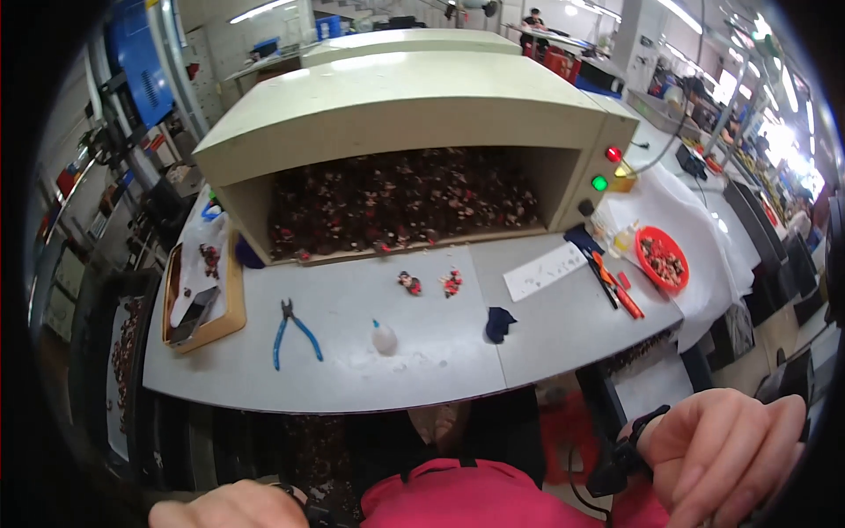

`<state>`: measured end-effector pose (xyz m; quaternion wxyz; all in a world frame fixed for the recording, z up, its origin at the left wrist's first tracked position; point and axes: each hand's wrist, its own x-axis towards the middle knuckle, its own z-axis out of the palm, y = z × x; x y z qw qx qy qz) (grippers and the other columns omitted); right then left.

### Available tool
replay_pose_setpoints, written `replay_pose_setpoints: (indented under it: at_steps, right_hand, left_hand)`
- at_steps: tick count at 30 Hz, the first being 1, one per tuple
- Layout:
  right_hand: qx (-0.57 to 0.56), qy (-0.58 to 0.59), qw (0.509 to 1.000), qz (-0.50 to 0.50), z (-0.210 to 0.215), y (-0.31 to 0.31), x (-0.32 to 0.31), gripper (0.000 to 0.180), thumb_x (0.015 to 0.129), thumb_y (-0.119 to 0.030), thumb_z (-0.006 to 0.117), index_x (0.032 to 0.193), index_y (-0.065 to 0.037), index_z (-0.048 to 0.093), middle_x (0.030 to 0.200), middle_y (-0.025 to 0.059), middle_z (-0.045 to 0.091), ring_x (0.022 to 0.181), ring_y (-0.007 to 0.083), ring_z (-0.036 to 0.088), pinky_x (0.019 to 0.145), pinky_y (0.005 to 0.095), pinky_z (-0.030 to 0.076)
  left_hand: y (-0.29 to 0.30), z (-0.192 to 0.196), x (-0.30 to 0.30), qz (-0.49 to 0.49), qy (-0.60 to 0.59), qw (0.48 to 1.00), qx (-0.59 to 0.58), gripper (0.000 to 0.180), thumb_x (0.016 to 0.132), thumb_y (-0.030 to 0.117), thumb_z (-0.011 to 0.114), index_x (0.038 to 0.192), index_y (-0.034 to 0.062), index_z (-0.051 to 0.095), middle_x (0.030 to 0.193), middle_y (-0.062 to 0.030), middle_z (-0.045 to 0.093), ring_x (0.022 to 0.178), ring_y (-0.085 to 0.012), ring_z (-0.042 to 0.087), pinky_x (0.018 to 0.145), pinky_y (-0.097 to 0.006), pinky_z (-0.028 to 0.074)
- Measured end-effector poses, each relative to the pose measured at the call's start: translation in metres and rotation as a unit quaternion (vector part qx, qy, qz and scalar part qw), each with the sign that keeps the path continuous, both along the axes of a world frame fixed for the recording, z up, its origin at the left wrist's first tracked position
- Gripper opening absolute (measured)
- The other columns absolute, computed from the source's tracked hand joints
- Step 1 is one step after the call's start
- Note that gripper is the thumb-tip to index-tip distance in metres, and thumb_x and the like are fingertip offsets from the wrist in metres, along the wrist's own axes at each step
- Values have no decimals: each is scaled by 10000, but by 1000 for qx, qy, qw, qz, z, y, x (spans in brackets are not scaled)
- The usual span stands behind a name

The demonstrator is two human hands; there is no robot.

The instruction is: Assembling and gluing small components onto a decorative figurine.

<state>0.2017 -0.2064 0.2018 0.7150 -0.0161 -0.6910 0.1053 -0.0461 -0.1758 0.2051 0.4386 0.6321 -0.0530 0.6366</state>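
The right hand (717, 449) sits at about 4 o'clock, low and off the counter (422, 352). Its fingers (704, 493) are curled in, next to a black strap (629, 449) at the wrist, and I cannot tell if they are holding it. The left hand (233, 509) peeks in at 7 o'clock. Only its top shows, so I cannot tell if its fingers are shut. Neither hand touches the counter. The closest things to the hands are a small dark blue cloth (499, 323) at the middle of the counter and a little white bottle (384, 338) just left of it. The cloth looks soft and light, so a pinch anywhere would lift it. The bottle looks light and smooth, maybe slippery, so it is best held round its fat middle. Blue pliers (292, 331) lie at 9 o'clock from the bottle; they look hard and heavier. Two tiny red and black toys (431, 282) sit toward 12 o'clock, in front of a big box (396, 114) full of them. A red bowl (662, 258) is at 2 o'clock.
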Motion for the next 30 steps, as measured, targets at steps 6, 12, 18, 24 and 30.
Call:
replay_pose_setpoints:
  at_steps: [6, 12, 18, 24, 30]
  right_hand:
    - [-13, 27, 999, -25, -10, -8, 15, 231, 850, -134, 697, 1056, -158, 597, 948, 32, 530, 760, 147, 593, 678, 250, 448]
    - [-16, 39, 998, -50, -9, -20, 29, 203, 809, -154, 748, 940, -152, 592, 909, 19, 518, 709, 134, 587, 644, 225, 451]
    - [-7, 61, 996, -58, -12, -18, 36, 221, 768, -174, 799, 823, -145, 587, 869, 5, 506, 658, 120, 581, 610, 201, 454]
    - [-190, -33, 969, -154, -54, 20, 43, 199, 684, 41, 693, 776, -110, 602, 873, 93, 646, 810, 180, 628, 619, 311, 481]
    - [-365, -378, 809, -264, -162, 75, 40, 367, 777, -109, 719, 1123, -79, 602, 1140, 105, 591, 1056, 283, 552, 896, 379, 417]
  left_hand:
    - [2, 3, 17, 47, 7, 998, 40, 360, 730, -50, 759, 992, 152, 617, 965, -9, 473, 729, -128, 560, 662, -228, 554]
    - [-10, 16, -2, 75, 147, 986, -1, 354, 743, -26, 758, 1005, 171, 626, 982, 28, 482, 714, -93, 568, 658, -199, 548]
    - [6, -3, 9, 58, 1, 996, 73, 371, 777, 19, 744, 1088, 172, 611, 1021, 8, 512, 720, -130, 578, 648, -233, 545]
    - [16, -9, 19, -46, 41, 993, -98, 364, 862, 130, 680, 1200, 122, 546, 1087, -98, 573, 790, -244, 607, 657, -320, 535]
    - [38, -37, -5, 87, 285, 955, 9, 301, 869, 45, 596, 1130, 13, 449, 963, -166, 573, 704, -241, 603, 624, -342, 532]
